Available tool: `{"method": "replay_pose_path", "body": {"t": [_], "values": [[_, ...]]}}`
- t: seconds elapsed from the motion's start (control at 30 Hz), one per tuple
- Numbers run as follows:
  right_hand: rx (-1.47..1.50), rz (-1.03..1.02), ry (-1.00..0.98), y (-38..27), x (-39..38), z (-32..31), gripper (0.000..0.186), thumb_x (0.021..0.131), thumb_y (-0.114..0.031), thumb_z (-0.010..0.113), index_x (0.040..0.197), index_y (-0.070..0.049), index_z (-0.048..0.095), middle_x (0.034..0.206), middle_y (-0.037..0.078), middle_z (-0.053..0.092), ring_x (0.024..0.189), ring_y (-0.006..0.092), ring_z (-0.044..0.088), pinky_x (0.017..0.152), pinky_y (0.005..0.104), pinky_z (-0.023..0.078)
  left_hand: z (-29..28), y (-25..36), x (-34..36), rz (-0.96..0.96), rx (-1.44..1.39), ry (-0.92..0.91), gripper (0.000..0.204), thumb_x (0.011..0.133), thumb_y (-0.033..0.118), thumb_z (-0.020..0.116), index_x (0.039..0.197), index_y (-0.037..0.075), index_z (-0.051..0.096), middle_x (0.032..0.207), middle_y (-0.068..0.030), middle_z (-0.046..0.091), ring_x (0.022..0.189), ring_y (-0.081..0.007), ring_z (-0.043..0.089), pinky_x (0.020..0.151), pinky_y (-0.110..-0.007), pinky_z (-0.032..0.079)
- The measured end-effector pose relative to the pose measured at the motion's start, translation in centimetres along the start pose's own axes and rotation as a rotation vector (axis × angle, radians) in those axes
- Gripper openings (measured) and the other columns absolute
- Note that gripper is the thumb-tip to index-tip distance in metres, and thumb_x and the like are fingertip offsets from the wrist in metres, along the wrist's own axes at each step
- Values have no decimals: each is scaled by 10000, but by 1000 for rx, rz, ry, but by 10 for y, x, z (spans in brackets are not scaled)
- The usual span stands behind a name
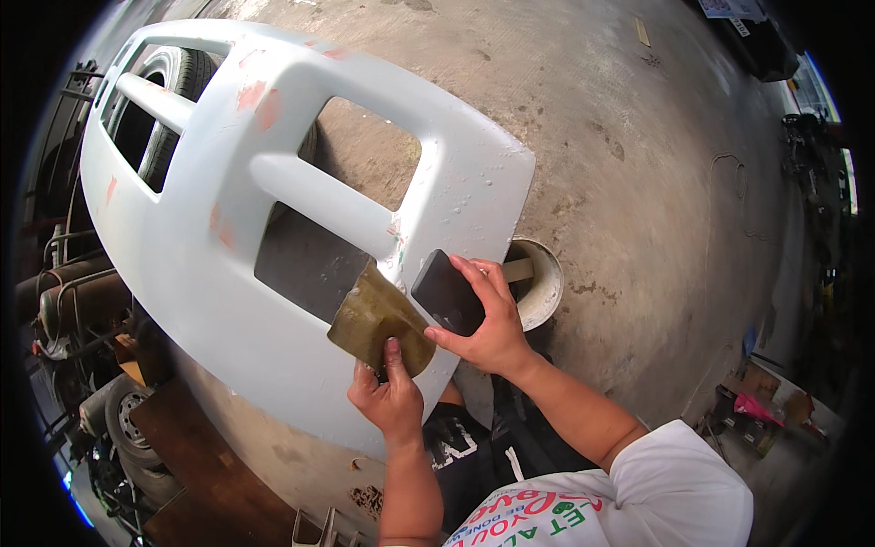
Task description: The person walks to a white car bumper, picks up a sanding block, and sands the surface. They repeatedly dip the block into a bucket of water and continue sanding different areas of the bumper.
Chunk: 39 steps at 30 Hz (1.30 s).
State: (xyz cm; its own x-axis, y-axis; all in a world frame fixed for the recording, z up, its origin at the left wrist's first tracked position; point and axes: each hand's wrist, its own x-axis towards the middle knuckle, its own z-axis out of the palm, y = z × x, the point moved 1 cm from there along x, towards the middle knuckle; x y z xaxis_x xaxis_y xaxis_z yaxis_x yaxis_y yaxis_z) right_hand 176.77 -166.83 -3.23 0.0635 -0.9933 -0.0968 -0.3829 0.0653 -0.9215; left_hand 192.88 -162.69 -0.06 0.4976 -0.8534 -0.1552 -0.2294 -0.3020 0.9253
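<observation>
A large white car bumper (205, 292) with reddish patches and rectangular openings fills the left and middle of the view. Water drops dot its right end. My left hand (390, 397) grips the lower edge of an olive-brown sheet of sandpaper (375, 319), thumb on top. The sheet is slightly curled and lies in front of a bumper opening. In my right hand (492, 333) is a black rectangular sanding block (445, 294), gripped along its right side, close beside the sheet. Whether the block touches the bumper, I cannot tell.
A whitish bucket (547, 290) with something inside stands on the concrete floor (638, 219), partly behind the bumper's right end. One tyre (187, 73) shows through the far-left opening. Wheels (128, 424), tanks (87, 305) and a brown board (196, 456) lie along the left side.
</observation>
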Motion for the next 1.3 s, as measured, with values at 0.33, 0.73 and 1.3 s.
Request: {"method": "replay_pose_path", "body": {"t": [0.33,0.73,1.3], "values": [[-395,-257,19,1,8,26,700,936,-471,723,1494,-95,528,1499,203,458,1342,400,457,1137,512,352,-66,-10,7,-209,-845,17,490,1014,-16,581,1478,-11,421,1362,-158,614,1252,-251,618,1087,-393,496],[839,304,-122,-14,-4,-10,435,1014,-317,709,1306,1,655,1252,129,664,1139,170,612,985,313,498,-8,-21,7,-381,-1029,-280,552,999,-48,572,1521,22,407,1416,-146,586,1279,-250,608,1091,-398,498],[168,-265,-18,-18,-17,-4,314,860,114,633,1112,-15,769,1205,159,707,973,251,741,815,320,608,22,-18,17,-411,-757,-224,403,1063,256,625,1369,13,528,1275,-130,666,1121,-254,676,931,-399,563]]}}
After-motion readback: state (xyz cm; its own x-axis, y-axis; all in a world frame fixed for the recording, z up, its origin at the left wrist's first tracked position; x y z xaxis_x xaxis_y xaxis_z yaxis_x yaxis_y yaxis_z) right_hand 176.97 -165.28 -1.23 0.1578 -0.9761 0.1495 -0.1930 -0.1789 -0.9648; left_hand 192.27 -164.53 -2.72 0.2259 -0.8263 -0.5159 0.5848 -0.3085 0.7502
